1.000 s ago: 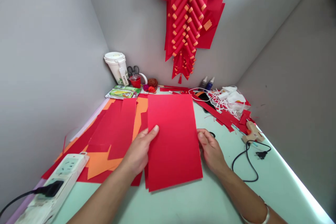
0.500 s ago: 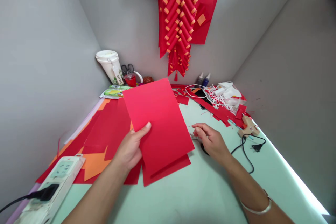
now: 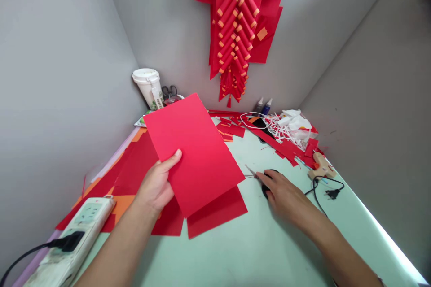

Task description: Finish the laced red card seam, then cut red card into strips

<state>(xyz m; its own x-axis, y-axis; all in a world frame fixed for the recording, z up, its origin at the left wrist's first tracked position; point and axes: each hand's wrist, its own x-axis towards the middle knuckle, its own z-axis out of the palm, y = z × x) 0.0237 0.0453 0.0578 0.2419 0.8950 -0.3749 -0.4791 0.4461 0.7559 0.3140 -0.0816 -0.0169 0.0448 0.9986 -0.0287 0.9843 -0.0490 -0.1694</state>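
Observation:
My left hand (image 3: 158,186) pinches the left edge of a sheet of red paper (image 3: 195,157), thumb on top and the other fingers hidden behind. The sheet is tilted and raised above the table. Beneath its lower corner lies a second red sheet (image 3: 218,215). Over to the right, my right hand (image 3: 281,193) is down on a pair of scissors with black handles (image 3: 266,188), its fingers around the handles. The slightly parted blades (image 3: 251,172) point left toward the red sheet and appear to rest on the table.
Red and orange paper (image 3: 134,166) covers the table's left side beside a power strip (image 3: 81,228). A glue gun (image 3: 322,166) with a black cord sits at right. Paper scraps and white strings (image 3: 279,128) lie at the back, below a hanging firecracker decoration (image 3: 235,31).
My right hand has come down onto the scissors' handles. My left hand has shifted the red sheet slightly left, showing more of the sheet below. The camera view has moved a little.

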